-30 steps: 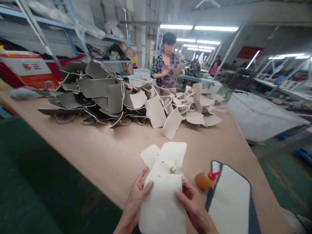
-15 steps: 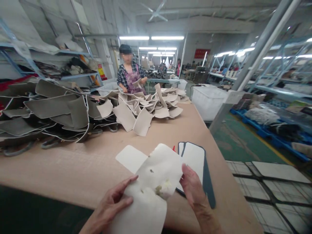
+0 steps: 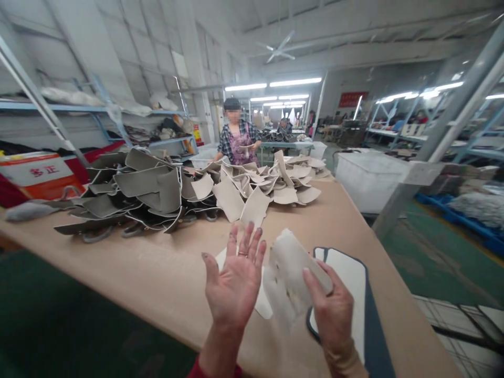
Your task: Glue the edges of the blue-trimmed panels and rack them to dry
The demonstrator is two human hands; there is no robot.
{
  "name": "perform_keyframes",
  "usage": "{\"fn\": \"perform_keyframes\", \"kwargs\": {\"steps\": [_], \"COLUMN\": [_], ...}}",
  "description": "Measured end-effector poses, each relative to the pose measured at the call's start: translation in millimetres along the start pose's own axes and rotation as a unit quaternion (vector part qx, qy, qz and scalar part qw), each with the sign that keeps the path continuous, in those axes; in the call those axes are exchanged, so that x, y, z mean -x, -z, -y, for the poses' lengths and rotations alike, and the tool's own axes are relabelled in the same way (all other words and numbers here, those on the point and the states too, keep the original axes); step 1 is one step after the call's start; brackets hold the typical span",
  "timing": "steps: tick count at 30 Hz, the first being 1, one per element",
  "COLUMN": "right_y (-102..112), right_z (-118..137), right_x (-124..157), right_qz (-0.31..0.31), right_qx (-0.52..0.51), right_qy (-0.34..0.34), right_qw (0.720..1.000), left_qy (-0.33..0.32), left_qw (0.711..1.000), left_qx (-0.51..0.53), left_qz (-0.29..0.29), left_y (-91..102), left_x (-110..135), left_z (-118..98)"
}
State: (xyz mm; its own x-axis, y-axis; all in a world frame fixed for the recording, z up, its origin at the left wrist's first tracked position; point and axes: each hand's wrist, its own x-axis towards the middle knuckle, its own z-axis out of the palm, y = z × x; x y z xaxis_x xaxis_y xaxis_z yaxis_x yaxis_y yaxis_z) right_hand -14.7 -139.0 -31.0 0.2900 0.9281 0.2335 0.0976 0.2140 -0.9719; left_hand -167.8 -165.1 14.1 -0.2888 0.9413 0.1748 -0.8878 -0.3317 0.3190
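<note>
we turn l hand palm to us, fingers wide; r hand grips wht sheet nr dark-edged panel

I'm in a factory workshop: strip lights glow at the upper centre of the frame, loaded shelves line the left, cut panels lie heaped across the table, an aproned worker behind them.

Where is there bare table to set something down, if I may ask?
Bare table lies left of the left hand, in front of the grey pile, and between the beige pile and dark-edged panel. Both piles crowd the far side.
</note>
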Motion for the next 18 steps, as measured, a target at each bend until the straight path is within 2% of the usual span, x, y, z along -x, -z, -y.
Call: {"fn": "perform_keyframes", "kwargs": {"steps": [2,5,9,12,15,17,18], "right_y": [-21,-40,-49,-54,-64,-72,-75], "right_z": [9,14,14,11,5,2,0], "right_x": [8,12,8,6,4,2,0], "right_qz": [0.045,0.114,0.215,0.290,0.291,0.267,0.261], "right_qx": [-0.013,-0.055,-0.118,-0.196,-0.284,-0.279,-0.254], "right_qy": [0.008,-0.013,-0.030,-0.040,-0.129,-0.172,-0.170], "right_qw": [0.999,0.992,0.969,0.936,0.905,0.906,0.916], "left_qy": [0.005,-0.009,-0.037,-0.061,-0.075,-0.076,-0.075], "left_qw": [1.000,1.000,0.999,0.998,0.996,0.994,0.993], "left_qx": [0.024,0.022,-0.011,-0.029,-0.039,-0.052,-0.062], "left_qz": [0.006,0.010,0.007,0.009,0.036,0.057,0.065], "left_y": [-9.5,-6.0,6.0,9.7,11.3,14.2,16.9], "left_x": [-3,-9,-24,-34,-40,-42,-44], "left_z": [14,22,16,11,10,12,12]}}
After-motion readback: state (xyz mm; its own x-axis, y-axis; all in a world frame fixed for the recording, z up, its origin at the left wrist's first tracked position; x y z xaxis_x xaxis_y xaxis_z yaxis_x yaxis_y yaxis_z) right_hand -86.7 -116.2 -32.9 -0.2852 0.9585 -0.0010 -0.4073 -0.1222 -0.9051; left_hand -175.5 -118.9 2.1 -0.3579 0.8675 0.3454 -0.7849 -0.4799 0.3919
